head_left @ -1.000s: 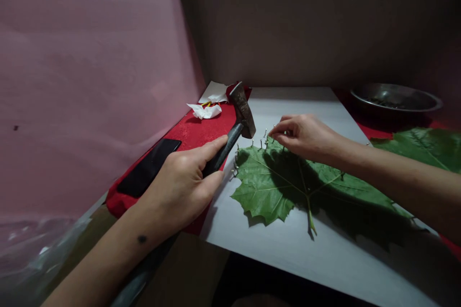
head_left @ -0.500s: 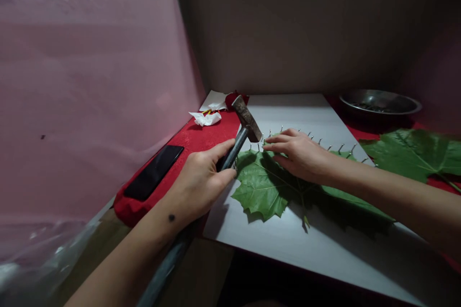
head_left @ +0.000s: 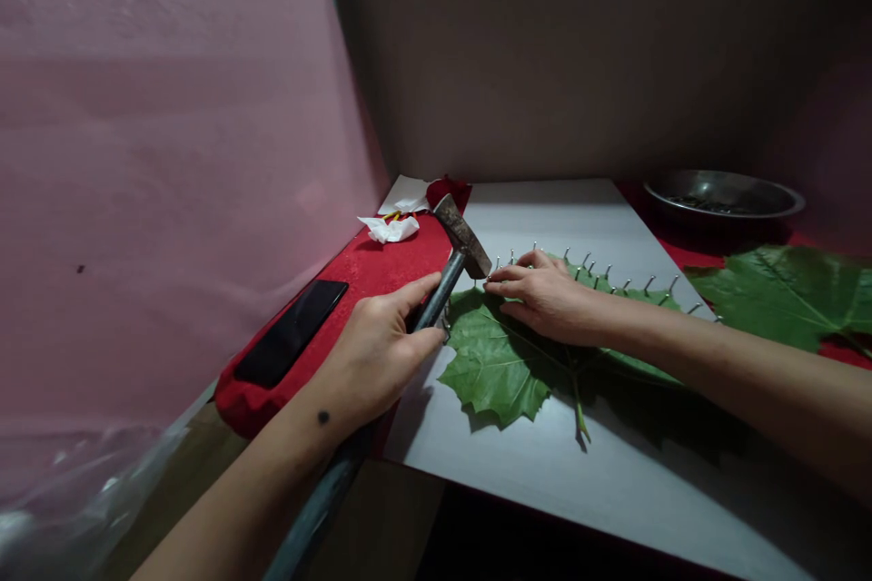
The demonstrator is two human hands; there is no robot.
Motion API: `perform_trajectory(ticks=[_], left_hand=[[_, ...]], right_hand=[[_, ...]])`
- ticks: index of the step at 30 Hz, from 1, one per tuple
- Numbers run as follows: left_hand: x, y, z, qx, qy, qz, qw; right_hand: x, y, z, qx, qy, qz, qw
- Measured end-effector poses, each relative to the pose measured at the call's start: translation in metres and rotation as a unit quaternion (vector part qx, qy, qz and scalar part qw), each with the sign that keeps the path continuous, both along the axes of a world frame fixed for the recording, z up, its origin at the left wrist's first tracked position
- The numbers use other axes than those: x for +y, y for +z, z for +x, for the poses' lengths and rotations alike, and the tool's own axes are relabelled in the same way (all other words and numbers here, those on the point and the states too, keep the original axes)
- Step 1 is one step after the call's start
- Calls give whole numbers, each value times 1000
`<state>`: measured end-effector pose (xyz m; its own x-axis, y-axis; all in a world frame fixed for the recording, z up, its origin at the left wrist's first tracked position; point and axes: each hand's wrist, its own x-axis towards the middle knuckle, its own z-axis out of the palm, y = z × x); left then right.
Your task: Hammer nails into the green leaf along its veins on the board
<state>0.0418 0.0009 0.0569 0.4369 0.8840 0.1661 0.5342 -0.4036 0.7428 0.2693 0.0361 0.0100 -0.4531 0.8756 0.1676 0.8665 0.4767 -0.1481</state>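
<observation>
My left hand point(head_left: 381, 349) is wrapped round the handle of a hammer point(head_left: 467, 231). Its rusty metal head hovers close to the fingertips of my right hand point(head_left: 535, 298). Those fingertips are pinched together around a thin nail point(head_left: 489, 270) at the upper left edge of a large green leaf point(head_left: 494, 368); most of that nail is hidden. Beneath the leaf lies a white board point(head_left: 545, 213). Several upright nails point(head_left: 609, 270) follow the leaf's far edge. My right forearm covers part of the leaf.
A metal bowl point(head_left: 783, 200) with small dark bits inside stands at the back right, near another green leaf point(head_left: 790, 290). On the red cloth point(head_left: 388, 268) to the left are a black phone point(head_left: 292, 333) and crumpled white tissue point(head_left: 390, 229). Pink sheeting point(head_left: 191, 154) borders the left side.
My right hand has shifted slightly left along the leaf's edge, closer to the hammer head. The hammer head has dipped a little and moved slightly left.
</observation>
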Motion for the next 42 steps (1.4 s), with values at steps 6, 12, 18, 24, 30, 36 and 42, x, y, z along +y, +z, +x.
perform_trajectory(ticks=[6, 12, 18, 24, 30, 36, 42], left_hand=[[0, 2, 3, 28, -13, 13, 999], [-8, 13, 6, 72, 6, 76, 994], [-6, 14, 9, 130, -10, 68, 989], [-7, 19, 4, 83, 4, 78, 993], [-9, 18, 6, 83, -12, 62, 995], [-9, 16, 10, 120, -21, 63, 991], [-9, 19, 12, 156, -11, 109, 982]], right_hand=[[0, 9, 0, 0, 8, -32, 999], [0, 13, 1, 26, 17, -53, 998], [0, 16, 1, 32, 8, -60, 998], [1, 13, 2, 48, 24, -36, 998], [2, 9, 1, 38, 17, -26, 999], [2, 10, 0, 37, 7, -38, 999], [0, 12, 0, 45, 11, -40, 998]])
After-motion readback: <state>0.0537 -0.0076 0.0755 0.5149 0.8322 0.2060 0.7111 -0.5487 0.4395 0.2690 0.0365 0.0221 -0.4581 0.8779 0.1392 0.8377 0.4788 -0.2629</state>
